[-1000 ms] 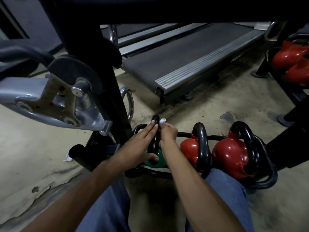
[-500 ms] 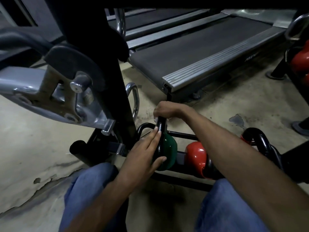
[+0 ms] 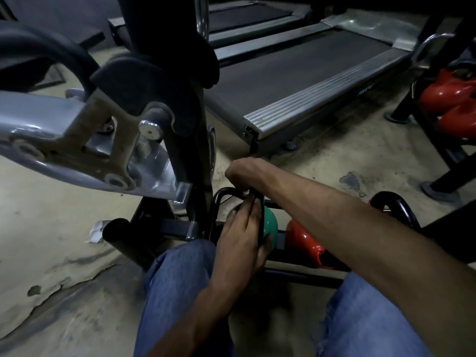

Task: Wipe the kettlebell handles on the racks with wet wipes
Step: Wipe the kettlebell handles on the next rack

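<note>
My left hand [image 3: 239, 238] pinches the black handle [image 3: 261, 220] of the one green kettlebell [image 3: 271, 222] on the low rack [image 3: 296, 275], and my right hand [image 3: 243, 173] is fisted over its top. Two red kettlebells [image 3: 304, 240] sit beside it, the second mostly behind my arm. Two more red ones [image 3: 448, 99] are far right.

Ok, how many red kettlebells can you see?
4 red kettlebells: one beside the green kettlebell, one mostly behind the right forearm, two on the far-right rack. More may be hidden.

faint lettering on the treadmill [image 3: 322, 99] side rail, too blurred to read.
</note>
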### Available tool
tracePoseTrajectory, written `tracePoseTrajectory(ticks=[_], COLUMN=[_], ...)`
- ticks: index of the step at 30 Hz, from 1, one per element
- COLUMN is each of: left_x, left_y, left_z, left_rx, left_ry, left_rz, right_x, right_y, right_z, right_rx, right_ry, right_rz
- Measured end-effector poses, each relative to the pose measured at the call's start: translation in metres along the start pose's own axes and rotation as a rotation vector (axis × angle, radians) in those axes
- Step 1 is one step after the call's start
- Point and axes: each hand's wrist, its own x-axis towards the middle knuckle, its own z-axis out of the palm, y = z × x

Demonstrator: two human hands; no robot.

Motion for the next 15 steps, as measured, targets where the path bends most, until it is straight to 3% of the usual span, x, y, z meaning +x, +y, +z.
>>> tracePoseTrajectory(ticks=[3, 6, 9, 11, 15], left_x=[0.0, -0.001, -0.001, -0.003, -0.002], left_y=[-0.004, -0.006, -0.007, -0.007, -0.009], left_z=[0.003, 0.006, 0.006, 0.005, 0.004], left_rx=[-0.031, -0.032, -0.076, -0.107, -0.129], left_ry=[0.019, 0.054, 0.039, 0.04, 0.069], left_rz=[0.003, 0.006, -0.015, -0.025, 0.002], right_x=[-0.003, -0.002, -0.009, -0.018, -0.029], right_y=[0.01, 0.039, 0.059, 0.055, 0.018], right_z=[-0.008, 0.004, 0.034, 0.064, 0.117], right_rx=[0.036, 0.271, 0.923, 1.317, 1.708], right_ry=[-0.031, 0.051, 0.107, 0.241, 0.625], right_rz=[0.005, 0.159, 0.381, 0.489, 0.645])
